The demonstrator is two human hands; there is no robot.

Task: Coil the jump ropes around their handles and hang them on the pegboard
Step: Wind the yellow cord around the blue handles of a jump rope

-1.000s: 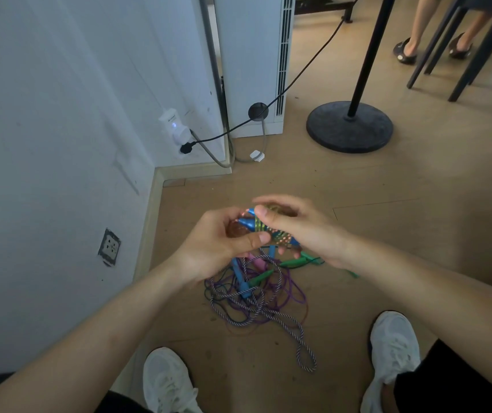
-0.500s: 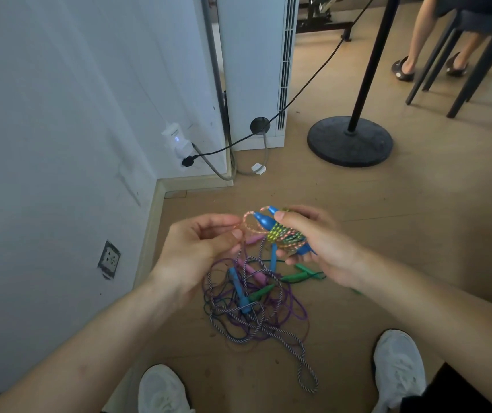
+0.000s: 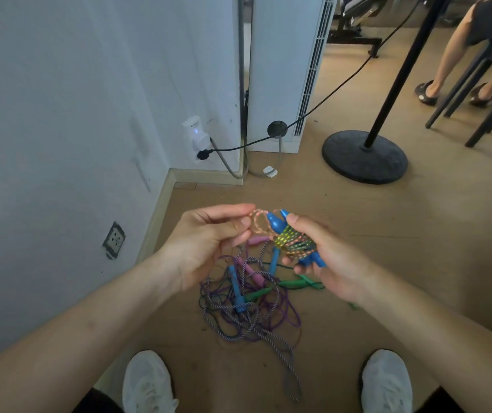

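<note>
A view looking down at a person's two bare forearms held out over a wooden floor (image 3: 417,234), in a corner beside a white wall (image 3: 60,114).

At far left a wall socket (image 3: 113,240) sits low on the wall. Further along, a white plug adapter (image 3: 195,134) holds a black cable.

The left hand (image 3: 206,251) is at centre left, palm turned inward. Its grip is pressed together, thumb against forefinger, pinching a loose pink-and-orange loop (image 3: 258,225) of the jump rope (image 3: 291,242). A second ago this hand lay against the bundle, thumb over it. It has since drawn off to the left, and the loop now spans the gap between the hands.

Just right of the loop are the rope's two blue handles (image 3: 276,223), side by side, tips pointing up and left. The green, yellow and pink cord is coiled round their middle. The right hand (image 3: 334,263) holds this bundle, fingers curled beneath and thumb on top near the tips, much as before.

Below the hands, on the floor, lies a tangled pile of ropes (image 3: 247,305): purple and striped cords with blue, pink and green handles. Two white shoes (image 3: 149,383) show at the bottom edge.

Behind stands a white tower unit (image 3: 283,70). Right of it is a round black stand base (image 3: 364,156), and at top right are a seated person's legs (image 3: 447,64).
</note>
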